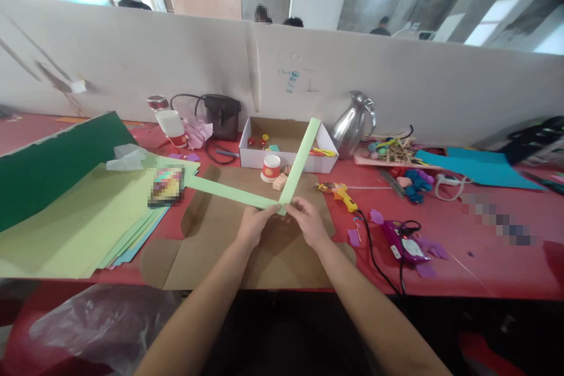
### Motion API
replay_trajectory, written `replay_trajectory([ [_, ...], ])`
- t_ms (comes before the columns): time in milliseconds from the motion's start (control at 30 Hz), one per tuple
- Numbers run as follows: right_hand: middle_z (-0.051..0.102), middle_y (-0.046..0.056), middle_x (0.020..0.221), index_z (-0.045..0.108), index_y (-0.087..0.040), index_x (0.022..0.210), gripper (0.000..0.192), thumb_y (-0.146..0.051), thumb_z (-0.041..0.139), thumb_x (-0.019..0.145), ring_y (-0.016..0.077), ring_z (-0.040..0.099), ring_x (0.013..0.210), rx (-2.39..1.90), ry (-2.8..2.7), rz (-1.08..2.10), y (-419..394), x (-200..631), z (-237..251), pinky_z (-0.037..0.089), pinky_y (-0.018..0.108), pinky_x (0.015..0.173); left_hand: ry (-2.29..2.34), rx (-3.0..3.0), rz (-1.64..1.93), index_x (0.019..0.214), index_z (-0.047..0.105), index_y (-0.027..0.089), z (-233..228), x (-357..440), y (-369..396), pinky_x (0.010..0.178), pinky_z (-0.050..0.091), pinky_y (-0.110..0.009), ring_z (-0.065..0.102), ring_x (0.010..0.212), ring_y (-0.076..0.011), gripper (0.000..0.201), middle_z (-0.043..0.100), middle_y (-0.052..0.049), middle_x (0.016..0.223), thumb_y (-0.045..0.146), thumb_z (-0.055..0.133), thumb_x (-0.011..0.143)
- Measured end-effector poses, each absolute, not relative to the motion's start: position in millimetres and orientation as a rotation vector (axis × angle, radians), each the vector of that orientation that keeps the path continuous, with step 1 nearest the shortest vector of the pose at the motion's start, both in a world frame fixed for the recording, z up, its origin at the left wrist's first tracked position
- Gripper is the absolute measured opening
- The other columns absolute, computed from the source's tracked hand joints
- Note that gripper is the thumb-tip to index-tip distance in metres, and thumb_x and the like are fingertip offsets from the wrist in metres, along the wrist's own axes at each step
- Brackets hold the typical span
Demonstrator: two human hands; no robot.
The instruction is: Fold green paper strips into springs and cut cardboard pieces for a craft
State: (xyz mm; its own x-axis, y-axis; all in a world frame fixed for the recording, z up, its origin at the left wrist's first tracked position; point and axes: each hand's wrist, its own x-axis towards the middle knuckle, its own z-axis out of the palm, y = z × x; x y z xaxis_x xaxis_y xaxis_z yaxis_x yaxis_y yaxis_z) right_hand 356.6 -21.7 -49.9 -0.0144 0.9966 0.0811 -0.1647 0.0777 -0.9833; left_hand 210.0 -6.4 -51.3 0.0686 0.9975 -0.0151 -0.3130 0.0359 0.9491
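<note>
Both hands meet over the middle of the near edge of the worktop [484,270], above a flattened brown cardboard sheet [211,247]. The left hand [254,224] and right hand [308,222] each pinch the corner where two light green paper strips join in a V. One strip [227,192] runs back toward the left, over the stack of light green paper sheets [79,217]; the other strip [300,160] rises toward the white cardboard box [253,155] at the far edge. A yellow glue gun [339,192] lies just right of the hands.
</note>
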Motion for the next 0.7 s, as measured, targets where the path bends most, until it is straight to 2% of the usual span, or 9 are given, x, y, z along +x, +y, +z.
replay_trajectory([
  [133, 0.064, -0.002, 0.069, 0.064, -0.022, 0.078, 0.022, -0.043, 0.071, 0.075, 0.0132, 0.058, 0.059, -1.016, -1.166, 1.221, -22, 356, -50, 0.045, 0.026, 0.057, 0.944, 0.973, 1.261, 0.073, 0.073, 0.011, -53, 209, -4, 0.059, 0.048, -0.027, 0.063, 0.060, -0.0167, 0.024, 0.072, -0.008, 0.070, 0.031, 0.081, 0.062],
  [333, 0.064, -0.002, 0.073, 0.068, -0.024, 0.089, 0.020, -0.040, 0.068, 0.078, 0.0143, 0.059, 0.063, -1.011, -1.168, 1.206, -22, 354, -51, 0.047, 0.026, 0.057, 0.950, 0.952, 1.269, 0.073, 0.073, 0.011, -54, 209, -4, 0.059, 0.047, -0.027, 0.063, 0.062, -0.0170, 0.027, 0.072, -0.009, 0.072, 0.033, 0.082, 0.060],
  [600, 0.068, -0.001, 0.074, 0.074, -0.024, 0.089, 0.019, -0.038, 0.070, 0.076, 0.0153, 0.058, 0.063, -1.009, -1.157, 1.175, -21, 353, -52, 0.048, 0.028, 0.060, 0.969, 0.864, 1.262, 0.075, 0.073, 0.010, -49, 213, -1, 0.057, 0.048, -0.028, 0.064, 0.062, -0.0183, 0.031, 0.073, -0.009, 0.072, 0.034, 0.083, 0.058],
  [700, 0.071, 0.000, 0.076, 0.076, -0.024, 0.087, 0.019, -0.039, 0.069, 0.076, 0.0167, 0.060, 0.065, -0.997, -1.154, 1.193, -21, 353, -52, 0.050, 0.030, 0.063, 0.965, 0.838, 1.230, 0.069, 0.072, 0.010, -38, 212, -5, 0.056, 0.047, -0.027, 0.063, 0.057, -0.0175, 0.028, 0.071, -0.008, 0.064, 0.033, 0.083, 0.056],
])
